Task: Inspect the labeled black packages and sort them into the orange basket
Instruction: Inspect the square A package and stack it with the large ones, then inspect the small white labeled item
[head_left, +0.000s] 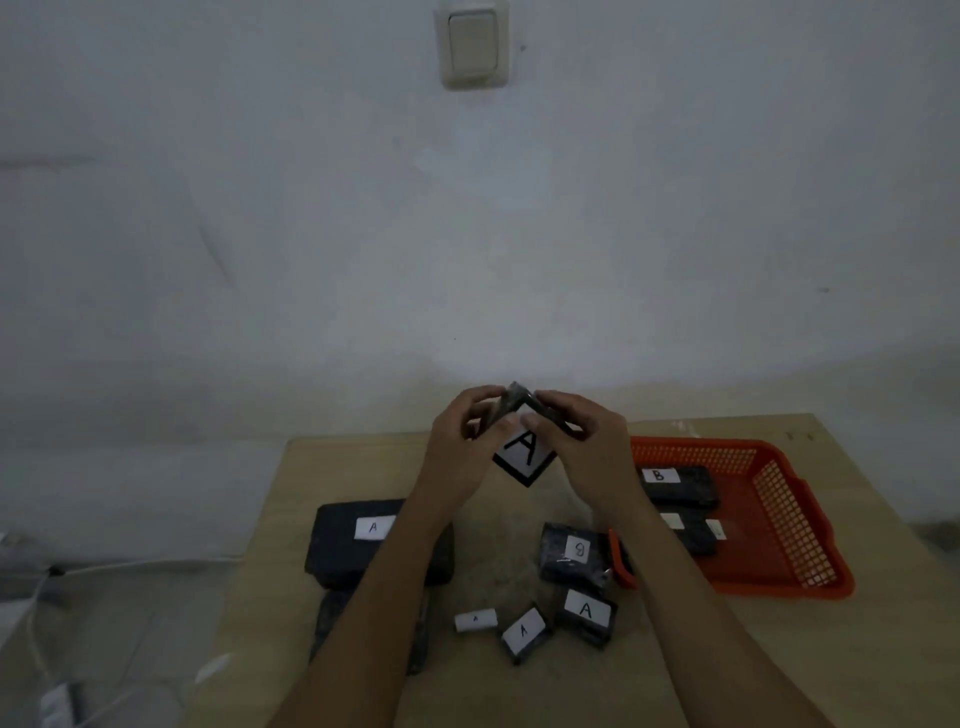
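Gripping with curled fingers, we hold a black package marked A up between both hands, left hand and right hand pinching its upper corners, one corner pointing down, clear of the surface. At 3 o'clock of it sits the orange basket, with a B package and another black package inside. Toward 6 o'clock lie a B-marked package touching the basket rim, two small A packages; at 8 o'clock a large A package.
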